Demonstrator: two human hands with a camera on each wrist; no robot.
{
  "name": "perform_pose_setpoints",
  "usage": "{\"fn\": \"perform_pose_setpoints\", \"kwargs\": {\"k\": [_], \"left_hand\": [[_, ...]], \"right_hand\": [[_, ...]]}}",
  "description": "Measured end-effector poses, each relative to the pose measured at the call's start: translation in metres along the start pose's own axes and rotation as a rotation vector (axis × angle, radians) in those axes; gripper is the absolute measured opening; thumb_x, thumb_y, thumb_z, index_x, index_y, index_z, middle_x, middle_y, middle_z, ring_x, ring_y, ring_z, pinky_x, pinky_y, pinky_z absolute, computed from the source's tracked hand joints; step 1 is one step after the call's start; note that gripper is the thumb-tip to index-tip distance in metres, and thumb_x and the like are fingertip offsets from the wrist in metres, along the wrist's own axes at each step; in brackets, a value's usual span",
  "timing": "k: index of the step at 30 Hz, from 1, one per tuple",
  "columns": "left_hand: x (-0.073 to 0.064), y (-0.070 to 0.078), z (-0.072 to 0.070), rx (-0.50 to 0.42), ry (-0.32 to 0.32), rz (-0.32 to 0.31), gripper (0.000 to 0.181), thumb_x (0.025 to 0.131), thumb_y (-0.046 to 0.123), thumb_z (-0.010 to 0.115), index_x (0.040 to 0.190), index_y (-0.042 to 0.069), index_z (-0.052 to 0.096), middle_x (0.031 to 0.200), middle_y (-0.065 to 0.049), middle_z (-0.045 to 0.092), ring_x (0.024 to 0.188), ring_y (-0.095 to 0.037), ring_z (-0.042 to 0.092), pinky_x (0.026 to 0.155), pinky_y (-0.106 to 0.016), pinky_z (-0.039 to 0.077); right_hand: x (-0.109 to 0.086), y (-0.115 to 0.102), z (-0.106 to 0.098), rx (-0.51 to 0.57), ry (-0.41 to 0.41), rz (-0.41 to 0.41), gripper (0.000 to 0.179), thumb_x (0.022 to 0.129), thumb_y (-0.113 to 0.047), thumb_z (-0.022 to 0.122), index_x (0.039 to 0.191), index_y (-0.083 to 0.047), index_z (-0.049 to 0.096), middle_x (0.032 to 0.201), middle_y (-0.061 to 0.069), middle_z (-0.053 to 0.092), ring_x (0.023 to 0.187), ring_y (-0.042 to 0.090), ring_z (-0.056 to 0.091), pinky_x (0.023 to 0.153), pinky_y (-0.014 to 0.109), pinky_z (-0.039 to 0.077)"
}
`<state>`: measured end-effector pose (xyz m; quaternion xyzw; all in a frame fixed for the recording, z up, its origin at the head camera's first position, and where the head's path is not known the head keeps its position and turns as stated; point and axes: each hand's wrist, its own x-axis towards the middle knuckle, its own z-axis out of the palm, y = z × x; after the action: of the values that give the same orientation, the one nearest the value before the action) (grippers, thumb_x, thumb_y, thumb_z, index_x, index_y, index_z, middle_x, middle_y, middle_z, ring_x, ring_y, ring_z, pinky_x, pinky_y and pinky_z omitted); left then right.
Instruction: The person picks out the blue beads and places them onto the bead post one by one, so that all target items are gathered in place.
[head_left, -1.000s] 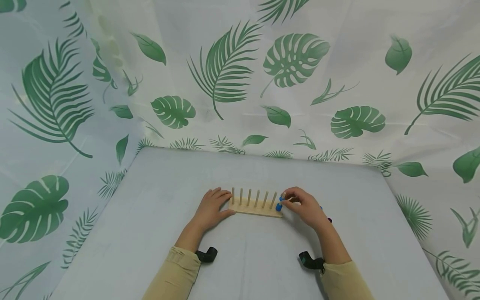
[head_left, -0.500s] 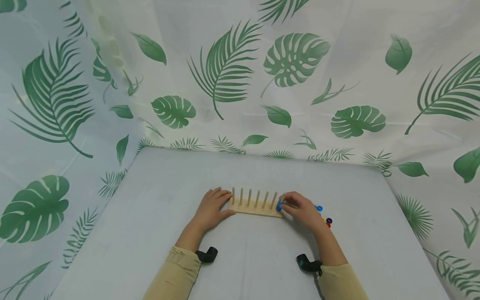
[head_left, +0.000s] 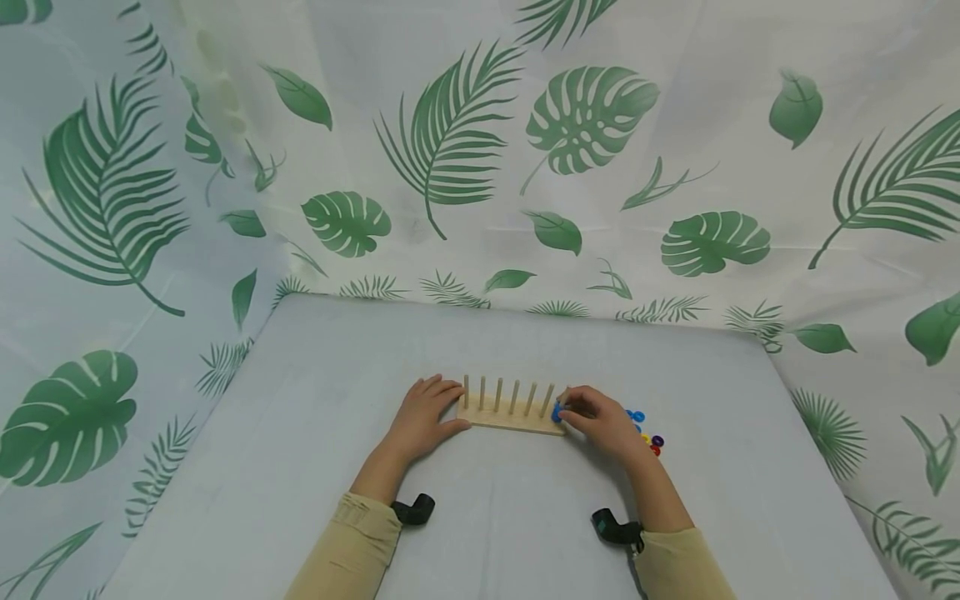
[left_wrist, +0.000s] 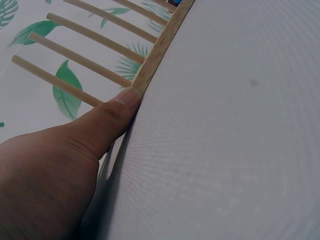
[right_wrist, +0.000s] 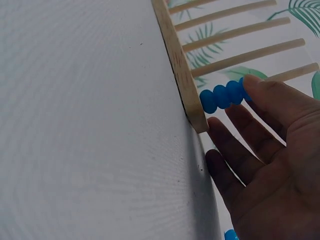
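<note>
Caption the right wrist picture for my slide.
The right hand pinches the top of a blue bead stack on the end peg of a rack.

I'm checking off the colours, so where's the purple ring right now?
In the head view, the purple ring lies on the table to the right of the right hand, with a red piece close on its near side.

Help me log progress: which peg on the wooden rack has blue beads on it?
The end peg by the right hand, farthest from the left hand. Blue beads are stacked along it; the other six pegs are bare.
</note>
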<state>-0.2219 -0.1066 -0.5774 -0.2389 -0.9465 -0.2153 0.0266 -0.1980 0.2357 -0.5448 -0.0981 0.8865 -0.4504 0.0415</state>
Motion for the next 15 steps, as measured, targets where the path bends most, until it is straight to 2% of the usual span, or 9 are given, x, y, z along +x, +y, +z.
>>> {"fn": "perform_pose_setpoints", "kwargs": {"k": [11,15], "left_hand": [[-0.0006,0.0002,-0.0007,-0.001,0.004,0.012,0.064,0.09,0.054,0.064,0.142,0.017,0.055,0.145,-0.002,0.054,0.146,-0.03,0.036,0.124,-0.053,0.023],[-0.0003,0.0002,-0.0009,0.002,0.0,0.01,0.064,0.09,0.053,0.064,0.142,0.017,0.055,0.146,-0.002,0.053,0.146,-0.03,0.036,0.123,-0.053,0.023]], "right_hand": [[0.0014,0.0023,-0.0006,0.021,-0.025,-0.007,0.023,0.092,-0.027,0.072,0.111,-0.02,0.063,0.115,0.003,0.07,0.115,0.027,0.066,0.099,0.049,0.054],[0.0,-0.0029,-0.004,0.005,-0.033,-0.015,0.025,0.093,-0.028,0.07,0.115,-0.018,0.062,0.12,0.006,0.069,0.119,0.032,0.063,0.101,0.051,0.052]]}}
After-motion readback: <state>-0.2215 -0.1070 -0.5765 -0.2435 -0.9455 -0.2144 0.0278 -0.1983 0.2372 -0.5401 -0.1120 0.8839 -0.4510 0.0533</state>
